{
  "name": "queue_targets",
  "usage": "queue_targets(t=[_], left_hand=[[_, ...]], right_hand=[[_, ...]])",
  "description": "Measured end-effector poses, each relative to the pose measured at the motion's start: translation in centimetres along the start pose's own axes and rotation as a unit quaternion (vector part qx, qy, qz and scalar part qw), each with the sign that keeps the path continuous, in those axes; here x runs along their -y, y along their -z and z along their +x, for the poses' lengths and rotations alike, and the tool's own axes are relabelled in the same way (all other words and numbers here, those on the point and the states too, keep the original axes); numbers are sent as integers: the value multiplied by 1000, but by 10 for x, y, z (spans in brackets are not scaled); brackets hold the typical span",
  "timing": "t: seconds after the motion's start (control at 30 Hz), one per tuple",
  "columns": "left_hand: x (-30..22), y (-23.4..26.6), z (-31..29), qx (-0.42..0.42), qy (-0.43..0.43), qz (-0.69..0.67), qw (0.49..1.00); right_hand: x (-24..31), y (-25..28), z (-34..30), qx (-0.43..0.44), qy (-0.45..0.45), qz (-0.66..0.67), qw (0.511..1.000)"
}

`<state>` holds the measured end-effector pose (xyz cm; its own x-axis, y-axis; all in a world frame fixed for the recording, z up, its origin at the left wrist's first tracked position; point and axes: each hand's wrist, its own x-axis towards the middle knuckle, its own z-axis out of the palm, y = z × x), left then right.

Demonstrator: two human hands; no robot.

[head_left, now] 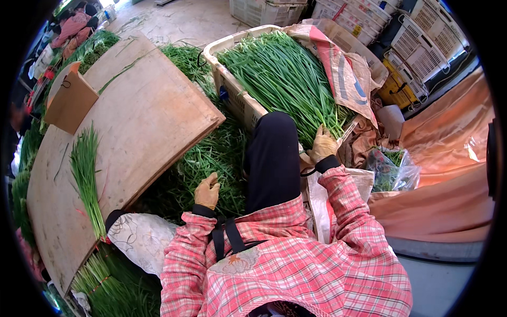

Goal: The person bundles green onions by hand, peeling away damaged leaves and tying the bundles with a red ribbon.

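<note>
A concrete floor (179, 18) strewn w/ green stalks, stacked white plastic crates (422, 45) at the rear and an orange tarp (449, 158) to the right frame a produce-sorting spot. A worn plywood table (137, 121) tilts across the left, carrying a thin bunch of chives (87, 174) and a brown cardboard piece (68, 100) near its far edge. More greens lie heaped under and around the board.

At center, a person in a pink plaid shirt works w/ both arms bent at the elbow, gloved in tan. The right hand (323, 143) reaches fwd past a raised knee in black trousers (272, 158), fingers curled down into the near end of the chives in the crate (280, 74), grasping the stalk tips. That beige crate (232, 95) sits directly ahead, lined along its right side w/ a printed woven sack (343, 74). The left hand (207, 191) hovers lower, over the loose pile of greens (211, 158) between table and knee, fingers loosely clenched; whether it holds any stalks can't be told. A clear plastic bag (393, 169) w/ greens rests right of the right forearm.
</note>
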<state>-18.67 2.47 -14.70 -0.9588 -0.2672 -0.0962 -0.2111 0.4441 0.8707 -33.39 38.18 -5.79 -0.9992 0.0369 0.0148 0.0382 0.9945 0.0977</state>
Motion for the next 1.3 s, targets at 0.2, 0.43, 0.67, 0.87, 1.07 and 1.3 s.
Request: queue_targets(t=[0.2,0.43,0.67,0.87,1.07,1.3], left_hand=[[-2,-7,-8,26,-106,36,993],[-8,-3,-2,-22,-105,50,993],[-9,5,12,-34,-22,-128,991],[-157,32,6,49,15,-317,947],[-255,-66,-5,287,116,-436,845],[-187,-173,33,183,296,-533,771]], right_hand=[[-32,-67,28,-54,36,68,996],[-88,69,39,-137,215,323,912],[-49,36,20,34,42,268,962],[-38,2,-17,-87,20,134,987],[-21,67,-30,-123,125,276,945],[3,47,-86,46,133,261,955]])
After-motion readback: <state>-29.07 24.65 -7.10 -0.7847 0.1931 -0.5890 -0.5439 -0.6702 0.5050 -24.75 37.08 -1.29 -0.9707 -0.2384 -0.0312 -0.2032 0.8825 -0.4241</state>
